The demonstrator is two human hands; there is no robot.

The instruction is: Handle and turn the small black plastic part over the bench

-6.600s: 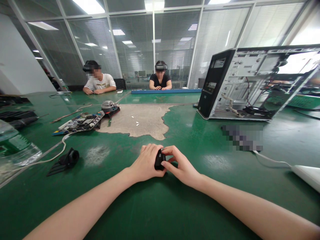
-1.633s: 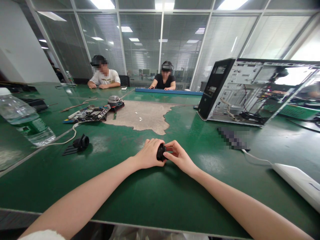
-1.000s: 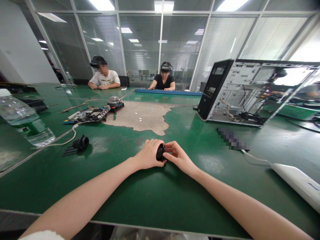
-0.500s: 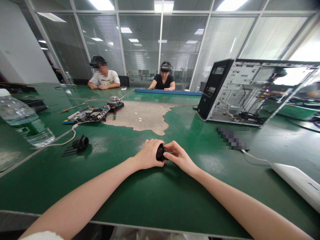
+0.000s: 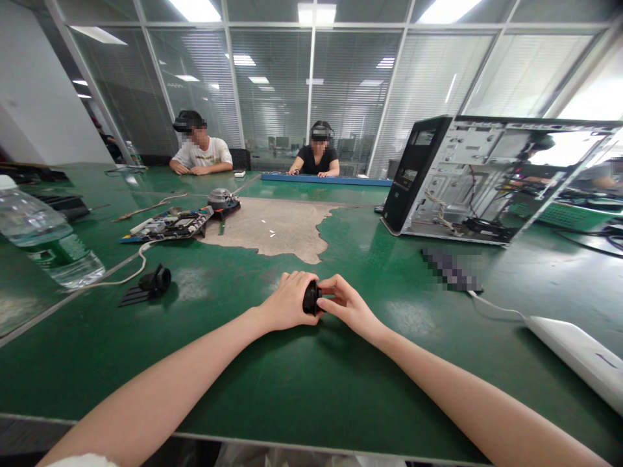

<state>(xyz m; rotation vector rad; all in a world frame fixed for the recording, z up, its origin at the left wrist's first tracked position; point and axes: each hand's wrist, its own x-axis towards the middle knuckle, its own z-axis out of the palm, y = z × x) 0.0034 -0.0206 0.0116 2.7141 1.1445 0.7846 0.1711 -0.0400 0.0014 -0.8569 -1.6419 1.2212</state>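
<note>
At a glossy green tabletop (image 5: 272,389), left fingers (image 5: 305,277) and right fingers (image 5: 337,281) clamp a rounded black piece (image 5: 310,298).

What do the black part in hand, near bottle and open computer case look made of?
Black part: probably hard plastic, dark with slight sheen; partly hidden. Near bottle: likely thin plastic, clear with glints. Computer case: apparently bare sheet metal, silvery-grey panels; its black front could be plastic.

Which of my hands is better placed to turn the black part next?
Probably your right hand: it pinches the right end of the black part, while your left hand wraps the other side, seemingly better for steadying.
</note>
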